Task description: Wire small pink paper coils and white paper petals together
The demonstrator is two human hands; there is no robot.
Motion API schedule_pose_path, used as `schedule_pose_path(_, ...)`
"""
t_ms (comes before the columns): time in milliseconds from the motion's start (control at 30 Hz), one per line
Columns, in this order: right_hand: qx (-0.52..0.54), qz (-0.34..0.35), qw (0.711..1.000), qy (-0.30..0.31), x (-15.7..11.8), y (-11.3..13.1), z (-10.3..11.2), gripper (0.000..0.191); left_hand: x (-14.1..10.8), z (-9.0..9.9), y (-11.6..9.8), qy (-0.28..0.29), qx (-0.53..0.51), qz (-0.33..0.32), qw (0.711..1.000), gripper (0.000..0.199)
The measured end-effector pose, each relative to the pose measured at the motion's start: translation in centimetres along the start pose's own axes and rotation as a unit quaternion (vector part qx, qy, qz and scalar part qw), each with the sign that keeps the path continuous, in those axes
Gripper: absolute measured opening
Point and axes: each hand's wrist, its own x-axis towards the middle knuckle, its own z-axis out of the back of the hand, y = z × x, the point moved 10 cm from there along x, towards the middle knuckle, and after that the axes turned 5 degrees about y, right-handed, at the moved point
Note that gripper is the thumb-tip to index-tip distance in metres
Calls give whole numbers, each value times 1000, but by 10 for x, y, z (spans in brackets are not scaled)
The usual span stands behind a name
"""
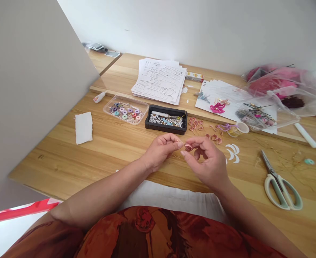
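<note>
A small pink curled petal sits at the centre of the view, on a thin wire. My left hand and my right hand pinch it between their fingertips, a little above the wooden table. Part of the petal is hidden by my fingers. Just beyond my hands lie several similar pink curls, and white crescent paper cutouts lie to the right of my right hand.
A black tray of pearl beads and a clear box of bead spools stand ahead. Further back are stacked cutout sheets and a pink paper flower. Scissors lie right; a tall panel stands left.
</note>
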Motion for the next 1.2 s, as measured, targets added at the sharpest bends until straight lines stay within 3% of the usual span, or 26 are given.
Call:
schedule_pose_path(100, -140, 101, 984, -47, -6, 24, 4, 11, -1, 1, 1, -7, 7, 11, 1000, 34)
schedule_pose_path(167, -150, 99, 982, -53, -7, 24, 5, 7, -1, 1, -1, -7, 21, 5, 1000, 34)
schedule_pose_path(233, -84, 23, 996, -35, -3, 7, 5, 3, 0, 2, -4, -6, 43, -7, 999, 35)
schedule_pose_path(300, 53, -96, 994, 5, 0, -19, -1, 8, 0, 3, -7, -1, 70, -24, 997, 35)
schedule_pose_path(367, 213, -215, 952, 54, -3, -41, -16, 16, 1, 2, -10, 12, 104, -44, 994, 35)
schedule_pose_path(433, 336, -306, 885, 102, -9, -51, -33, 22, 2, 0, -13, 29, 143, -65, 987, 33)
schedule_pose_path(500, 396, -346, 842, 124, -12, -52, -42, 25, 1, -1, -15, 36, 170, -79, 981, 31)
schedule_pose_path(533, 404, -346, 838, 122, -12, -52, -42, 26, 1, 0, -15, 34, 176, -82, 980, 31)
schedule_pose_path(733, 297, -230, 925, 59, -1, -50, -20, 22, 2, 10, -14, -11, 167, -65, 984, 35)
schedule_pose_path(833, 252, -182, 950, 16, 3, -47, -7, 16, 1, 21, -23, -62, 191, -90, 976, 38)
schedule_pose_path(933, 199, -145, 969, -9, 6, -41, 2, 11, -8, 32, -49, -142, 270, -176, 936, 40)
schedule_pose_path(1000, 157, -116, 981, -9, 6, -34, 5, 9, -18, 28, -66, -163, 314, -240, 904, 36)
schedule_pose_path(1067, 121, -95, 988, -4, 4, -29, 6, 9, -24, 21, -73, -150, 321, -276, 894, 28)
schedule_pose_path(1200, 52, -58, 997, 6, 2, -16, 6, 15, -22, 0, -62, -55, 291, -254, 921, 28)
